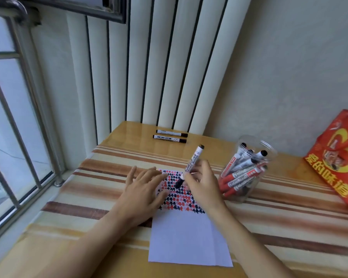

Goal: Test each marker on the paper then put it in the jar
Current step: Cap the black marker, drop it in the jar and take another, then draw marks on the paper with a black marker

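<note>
Currently: marker point(190, 166) test in progress, tip on paper point(186, 233).
Right hand point(201, 183) pinches marker; left hand point(143, 187) lies spread, pressing paper. Jar point(244, 171) just beside (crowded, tilted). Risk: paper slipping on bench point(289, 223), smearing marks.

red bag point(338, 169): large yellow "爱的味道" | red markers in jar point(241, 179): white label bands, print upside down and too blurred to read | far black markers point(169, 138): "W" logo, remaining label text too small
</note>
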{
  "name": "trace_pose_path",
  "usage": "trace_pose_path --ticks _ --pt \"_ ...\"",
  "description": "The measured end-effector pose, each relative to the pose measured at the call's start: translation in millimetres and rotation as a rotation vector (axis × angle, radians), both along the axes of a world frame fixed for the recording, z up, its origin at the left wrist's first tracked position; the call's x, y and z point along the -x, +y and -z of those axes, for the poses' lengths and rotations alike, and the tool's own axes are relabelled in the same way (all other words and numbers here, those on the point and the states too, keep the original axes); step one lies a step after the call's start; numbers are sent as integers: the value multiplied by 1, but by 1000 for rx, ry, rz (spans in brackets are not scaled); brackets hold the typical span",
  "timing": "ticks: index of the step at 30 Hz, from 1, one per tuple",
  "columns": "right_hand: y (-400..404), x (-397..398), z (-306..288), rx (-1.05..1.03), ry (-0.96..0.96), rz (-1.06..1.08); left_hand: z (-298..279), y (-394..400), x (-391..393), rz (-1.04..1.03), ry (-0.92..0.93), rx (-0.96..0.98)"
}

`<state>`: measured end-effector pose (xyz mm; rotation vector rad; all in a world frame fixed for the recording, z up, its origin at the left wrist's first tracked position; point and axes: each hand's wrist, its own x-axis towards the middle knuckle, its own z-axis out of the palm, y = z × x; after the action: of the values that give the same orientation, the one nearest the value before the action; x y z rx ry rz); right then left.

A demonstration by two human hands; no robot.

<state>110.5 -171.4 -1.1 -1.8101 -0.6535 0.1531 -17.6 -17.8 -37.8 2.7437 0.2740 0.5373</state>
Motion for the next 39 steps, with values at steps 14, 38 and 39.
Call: trace_pose_path --ticks 14,38,39 --pt "-84 23 -2 -26 180 -181 -2 -4 7 251 -151 -45" --pt "-73 19 19 387 -810 -30 -13 -5 7 263 -258 50" --pt "-76 14 20 350 -740 -16 -10 0 5 212 -270 27"
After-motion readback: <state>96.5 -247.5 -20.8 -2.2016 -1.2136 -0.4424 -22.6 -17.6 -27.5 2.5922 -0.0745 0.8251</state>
